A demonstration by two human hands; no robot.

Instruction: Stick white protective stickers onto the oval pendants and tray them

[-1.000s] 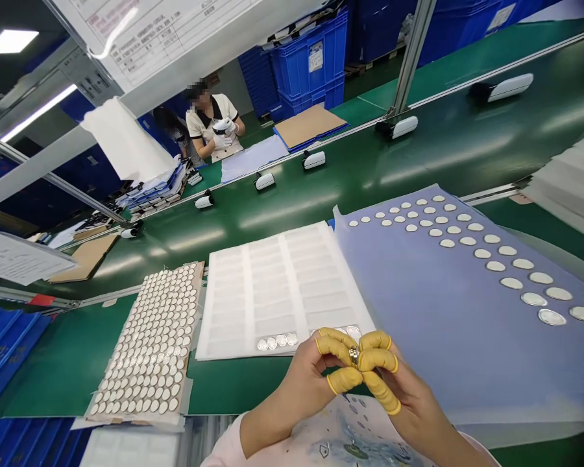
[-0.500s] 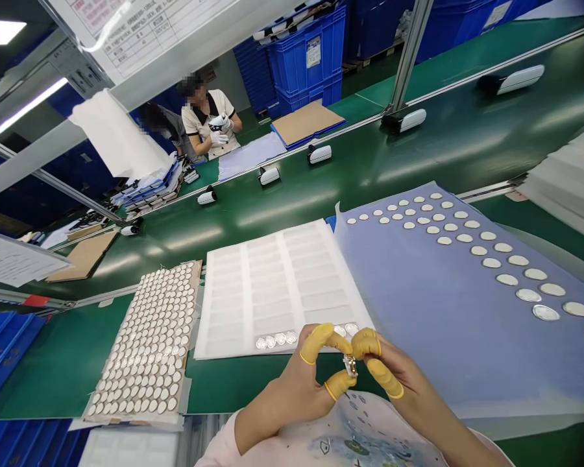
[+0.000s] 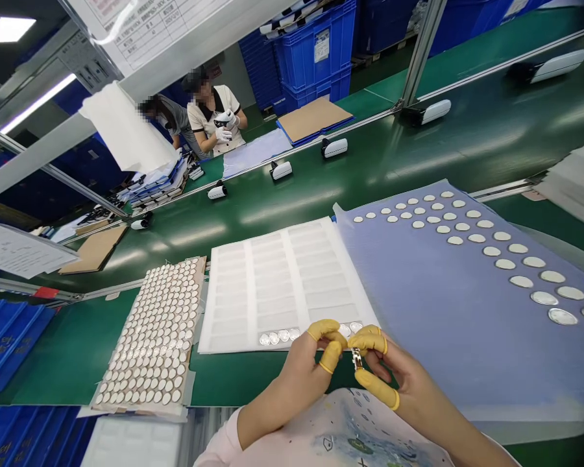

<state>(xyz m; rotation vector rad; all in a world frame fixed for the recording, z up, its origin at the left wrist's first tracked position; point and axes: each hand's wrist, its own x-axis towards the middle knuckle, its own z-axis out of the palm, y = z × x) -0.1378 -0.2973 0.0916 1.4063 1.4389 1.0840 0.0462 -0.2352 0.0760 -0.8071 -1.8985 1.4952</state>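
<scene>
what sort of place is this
Probably a factory assembly line: a long green surface, likely a conveyor, bears a spaced row of white-and-black devices; a board is covered with rows of small round pieces; and big blue crates are stacked beyond.

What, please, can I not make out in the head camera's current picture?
Head view: small metal part, partly hidden by the right hand.
Head view: near edge of the gridded white sheet, partly hidden by the left hand.
Head view: upper printed sheet, cut off by the top edge; print too small.
</scene>
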